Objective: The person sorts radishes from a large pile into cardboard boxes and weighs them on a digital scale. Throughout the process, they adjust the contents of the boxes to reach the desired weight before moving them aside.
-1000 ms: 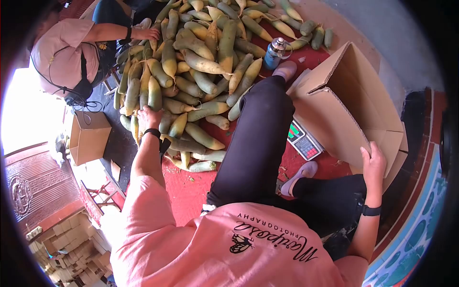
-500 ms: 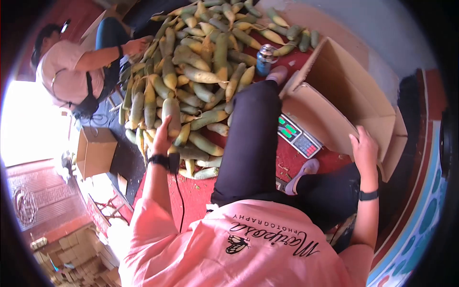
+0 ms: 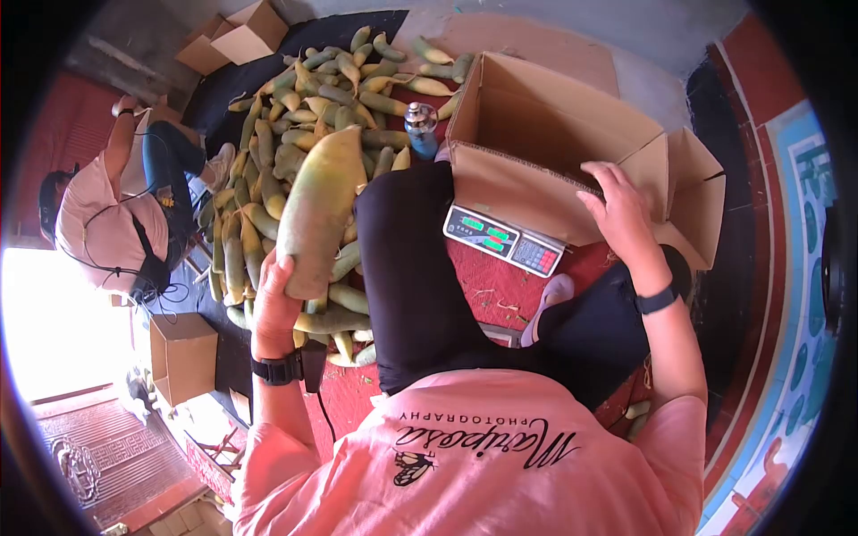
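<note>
Red flooring lies beneath us, with a grey wall beyond. Our left hand grips one big radish near its lower end; the radish stands tilted, its yellowish tip up, in front of a heap of radishes. Our right hand is held wide, fingers spread, over the near edge of an open cardboard box; whether it touches the cardboard we cannot tell. A digital scale shows at the foot of the box, green digits lit. A blue flask stands between the heap and the box. Off to our left, another person sits beside the heap.
</note>
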{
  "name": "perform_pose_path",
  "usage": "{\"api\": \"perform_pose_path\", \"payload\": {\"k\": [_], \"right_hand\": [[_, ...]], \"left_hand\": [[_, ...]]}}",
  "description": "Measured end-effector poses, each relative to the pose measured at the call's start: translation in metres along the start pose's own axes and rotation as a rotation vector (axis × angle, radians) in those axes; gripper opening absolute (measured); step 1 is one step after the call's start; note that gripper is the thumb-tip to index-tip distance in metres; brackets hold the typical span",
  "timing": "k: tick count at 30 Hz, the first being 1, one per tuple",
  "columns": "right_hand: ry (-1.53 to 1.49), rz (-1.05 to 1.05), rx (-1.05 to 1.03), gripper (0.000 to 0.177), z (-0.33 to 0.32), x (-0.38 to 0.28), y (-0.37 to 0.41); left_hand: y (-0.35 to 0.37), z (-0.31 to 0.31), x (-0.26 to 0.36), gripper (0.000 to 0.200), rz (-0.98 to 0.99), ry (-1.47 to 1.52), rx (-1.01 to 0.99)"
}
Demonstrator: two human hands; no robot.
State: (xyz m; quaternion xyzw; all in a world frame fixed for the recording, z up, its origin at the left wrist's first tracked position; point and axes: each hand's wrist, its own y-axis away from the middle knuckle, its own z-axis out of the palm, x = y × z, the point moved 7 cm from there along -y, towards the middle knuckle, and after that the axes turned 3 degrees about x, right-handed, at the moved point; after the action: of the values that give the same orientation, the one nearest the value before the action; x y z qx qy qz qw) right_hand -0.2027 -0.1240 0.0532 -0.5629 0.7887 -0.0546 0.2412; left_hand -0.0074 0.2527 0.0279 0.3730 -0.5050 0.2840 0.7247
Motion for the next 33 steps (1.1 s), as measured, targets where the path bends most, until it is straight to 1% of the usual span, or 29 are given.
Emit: {"api": "perform_pose_path", "payload": {"k": [1,3,4,5,6,7,8,9,11,12,13,14,15,17,18,19,20,22,23,25,26,27,28,29,30,31,32,33], "right_hand": [[-0.046,-0.02,0.107,0.041,-0.019,-0.014,-0.003],[-0.054,-0.16,0.127,0.056,-0.051,-0.05,-0.007],[-0.068,-0.264,0.123,0.058,-0.063,-0.073,-0.007],[-0.084,-0.368,0.119,0.06,-0.069,-0.095,-0.003],[-0.093,-0.485,0.109,0.061,-0.069,-0.111,0.003],[-0.1,-0.603,0.1,0.061,-0.067,-0.126,0.009],[-0.035,-0.649,0.143,0.061,-0.055,-0.133,0.015],[-0.019,-0.658,0.008,0.059,-0.049,-0.136,0.017],[-0.159,-0.597,0.01,0.064,-0.036,-0.116,0.02],[-0.169,-0.61,-0.003,0.064,-0.038,-0.112,0.021],[-0.143,-0.508,-0.002,0.067,-0.043,-0.101,0.015],[-0.118,-0.407,-0.001,0.071,-0.048,-0.089,0.008],[-0.026,-0.35,0.054,0.076,-0.055,-0.077,0.002],[0.103,-0.151,0.079,0.071,-0.064,-0.05,-0.021],[0.074,0.009,0.018,0.067,-0.062,-0.025,-0.03],[0.085,0.038,0.037,0.064,-0.056,-0.001,-0.038],[0.086,0.129,-0.049,0.064,-0.045,0.025,-0.045],[0.213,0.145,-0.154,0.062,-0.017,0.07,-0.053],[0.203,0.123,-0.161,0.062,-0.01,0.076,-0.061],[0.211,0.346,-0.628,0.061,0.03,0.1,-0.058],[0.209,0.33,-0.637,0.061,0.038,0.104,-0.057],[0.195,0.212,-0.583,0.059,0.046,0.102,-0.056],[0.177,0.097,-0.532,0.057,0.053,0.101,-0.055],[0.174,0.086,-0.546,0.057,0.06,0.117,-0.052],[0.019,0.143,-0.476,0.054,0.062,0.14,-0.055],[-0.136,0.201,-0.405,0.051,0.06,0.14,-0.058],[-0.138,0.191,-0.418,0.044,0.05,0.14,-0.057],[-0.14,0.188,-0.429,0.044,0.04,0.125,-0.055]], "left_hand": [[0.0,0.015,0.006,0.076,0.005,-0.001,-0.005],[0.001,0.04,0.005,0.085,-0.027,-0.073,-0.078],[0.003,0.041,-0.006,0.091,-0.09,-0.163,-0.058],[0.009,0.078,0.005,0.091,-0.134,-0.194,-0.15],[0.012,0.113,0.009,0.09,-0.243,-0.222,-0.34],[0.013,0.13,0.003,0.082,-0.273,-0.281,-0.474],[0.019,0.156,0.004,0.073,-0.277,-0.165,-0.559],[0.02,0.169,-0.003,0.069,-0.296,-0.209,-0.705],[0.012,0.177,-0.007,0.069,-0.266,-0.135,-0.722],[0.007,0.175,-0.006,0.069,-0.219,-0.026,-0.665],[0.001,0.17,-0.006,0.068,-0.168,0.077,-0.606],[-0.001,0.158,-0.008,0.066,-0.159,0.094,-0.648],[-0.005,0.145,-0.003,0.064,-0.097,0.133,-0.579],[-0.014,0.102,0.002,0.06,0.029,-0.016,-0.368],[-0.017,0.075,-0.002,0.05,0.074,-0.082,-0.225],[-0.02,0.046,-0.009,0.04,0.055,-0.123,-0.085],[-0.021,0.017,-0.02,0.037,0.037,-0.165,0.046],[-0.017,-0.046,-0.055,0.032,-0.026,-0.214,0.265],[-0.013,-0.079,-0.077,0.03,-0.071,-0.219,0.353],[0.001,-0.129,-0.114,0.029,-0.155,-0.389,0.516],[0.007,-0.158,-0.136,0.03,-0.145,-0.54,0.559],[0.011,-0.185,-0.158,0.031,-0.136,-0.692,0.598],[0.017,-0.203,-0.179,0.031,-0.146,-0.689,0.61],[0.028,-0.22,-0.193,0.033,-0.132,-0.767,0.685],[0.037,-0.229,-0.197,0.035,-0.115,-0.846,0.757],[0.042,-0.232,-0.199,0.035,-0.127,-0.845,0.767],[0.048,-0.234,-0.198,0.037,-0.164,-0.977,0.798],[0.052,-0.235,-0.196,0.04,-0.201,-1.11,0.822]]}}
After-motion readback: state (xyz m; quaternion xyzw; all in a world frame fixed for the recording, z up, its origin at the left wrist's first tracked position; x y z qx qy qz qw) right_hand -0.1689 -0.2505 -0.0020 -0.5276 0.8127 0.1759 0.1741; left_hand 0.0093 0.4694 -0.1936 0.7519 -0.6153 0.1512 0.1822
